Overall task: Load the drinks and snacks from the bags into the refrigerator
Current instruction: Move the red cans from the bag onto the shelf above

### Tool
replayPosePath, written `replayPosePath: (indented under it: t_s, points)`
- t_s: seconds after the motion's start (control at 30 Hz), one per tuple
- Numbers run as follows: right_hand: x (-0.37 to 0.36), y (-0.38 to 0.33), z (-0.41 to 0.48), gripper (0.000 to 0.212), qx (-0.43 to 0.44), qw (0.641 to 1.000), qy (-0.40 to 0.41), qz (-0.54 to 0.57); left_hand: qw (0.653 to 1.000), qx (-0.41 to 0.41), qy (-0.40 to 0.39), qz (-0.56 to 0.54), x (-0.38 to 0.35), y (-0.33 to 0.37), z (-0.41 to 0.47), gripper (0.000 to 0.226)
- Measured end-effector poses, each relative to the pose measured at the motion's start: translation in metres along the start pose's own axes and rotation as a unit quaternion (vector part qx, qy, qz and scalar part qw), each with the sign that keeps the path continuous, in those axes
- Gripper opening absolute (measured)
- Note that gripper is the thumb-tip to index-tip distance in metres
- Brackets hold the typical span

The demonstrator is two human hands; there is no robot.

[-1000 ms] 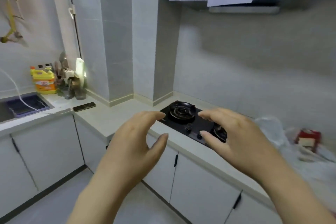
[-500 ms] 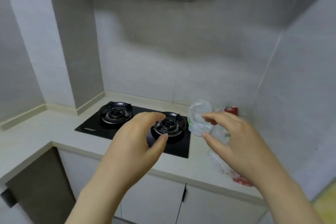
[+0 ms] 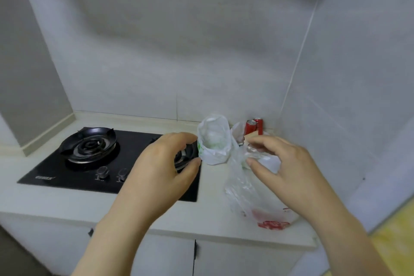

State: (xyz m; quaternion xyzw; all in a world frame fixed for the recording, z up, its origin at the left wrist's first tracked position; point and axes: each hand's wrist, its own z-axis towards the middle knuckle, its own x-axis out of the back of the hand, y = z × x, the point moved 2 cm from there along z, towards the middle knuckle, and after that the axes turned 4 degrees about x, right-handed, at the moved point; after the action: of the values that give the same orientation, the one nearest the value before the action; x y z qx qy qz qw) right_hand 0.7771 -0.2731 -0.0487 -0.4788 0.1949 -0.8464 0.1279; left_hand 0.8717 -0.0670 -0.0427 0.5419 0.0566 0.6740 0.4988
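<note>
**Position of items.** Two bags sit on the counter (image 3: 67, 206), to the right of the stove (image 3: 67, 175). The white bag (image 3: 214, 143) stands upright, mouth open, just beside the right burner. The clear bag (image 3: 244, 188) lies slumped toward the counter's front edge, with something red inside its lower end. Two red cans (image 3: 254, 126) stand in the wall corner behind the bags. The refrigerator is not in view.

**Hand state.** The left hand (image 3: 161, 166) hovers near the white bag, fingers curved, thumb held apart from them, gripping nothing. The right hand (image 3: 289, 170) is over the clear bag, thumb and forefinger apart in a pre-pinch shape. Whether its fingertips (image 3: 247, 141) touch the plastic cannot be determined.

**Hazards.**
- Tipping: the white bag is tall and soft. A sideways nudge from the left hand likely topples it onto the burner.
- Tearing: the clear plastic appears thin. Lifting by a single pinch may stretch or split it under the weight of its contents.
- Drop: the clear bag's lower end is near the counter edge. Pulling it forward may spill items to the floor.
- Knock-over: reaching past the bags may upset the cans.
</note>
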Motion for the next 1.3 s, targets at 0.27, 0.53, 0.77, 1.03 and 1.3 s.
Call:
replayPosePath:
  t_s: [0.27, 0.53, 0.77, 1.03, 1.3]
  points:
    - [-0.012, 0.067, 0.036, 0.033, -0.068, 0.998, 0.014, -0.011, 0.997, -0.01, -0.068, -0.024, -0.068, -0.015, 0.074, 0.039]
    - [-0.026, 0.11, 0.104, 0.031, -0.117, 0.993, 0.013, -0.024, 0.992, -0.035, -0.106, -0.052, -0.109, -0.036, 0.172, 0.039]
    - [-0.048, 0.16, 0.145, 0.031, -0.176, 0.983, 0.013, -0.044, 0.983, -0.042, -0.171, -0.055, -0.158, -0.057, 0.229, 0.036]
    - [-0.066, 0.217, 0.165, 0.025, -0.221, 0.975, -0.004, -0.018, 0.975, -0.013, -0.217, -0.039, -0.202, -0.078, 0.261, 0.036]
    - [-0.065, 0.274, 0.205, 0.029, -0.221, 0.974, -0.004, 0.039, 0.979, -0.002, -0.202, -0.03, -0.237, -0.069, 0.311, 0.037]
